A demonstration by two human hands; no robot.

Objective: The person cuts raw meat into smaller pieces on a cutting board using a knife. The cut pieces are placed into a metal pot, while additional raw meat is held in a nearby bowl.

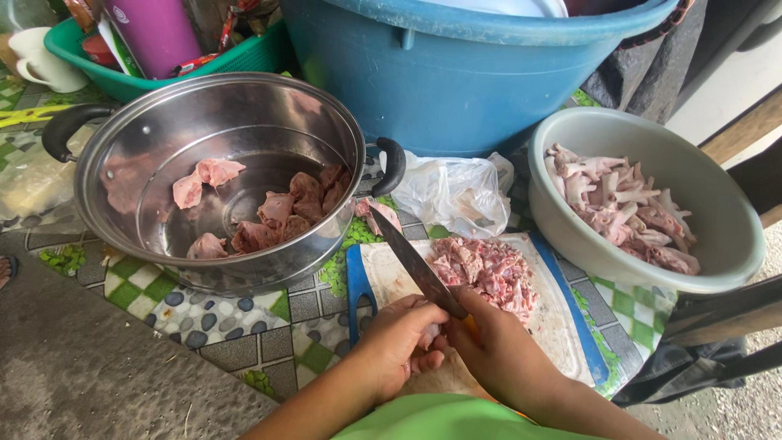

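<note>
The big round blue plastic tub (456, 73) sits at twelve o'clock, and what is inside it is hidden. At ten o'clock, the wide shiny steel pot with black handles (220, 175) holds a few pink lumps of raw chicken (273, 213). At three o'clock, the pale green plastic bowl (652, 200) is full of raw chicken feet (623, 210). The white cutting board with a blue rim (562, 326) lies on the tiled floor at about five o'clock, with a heap of chopped pink meat (487, 270) on it and a crumpled clear plastic bag (452, 191) just behind. The right hand (501, 350) has its fingers clenched around the handle of a long dark kitchen knife (415, 265), whose blade points toward eleven o'clock. The left hand (399, 338) has its fingers curled over a small pale piece of raw chicken (429, 334) at six o'clock on the board. That piece looks soft, wet and slippery, so pinching it firmly at its thick end seems best.
</note>
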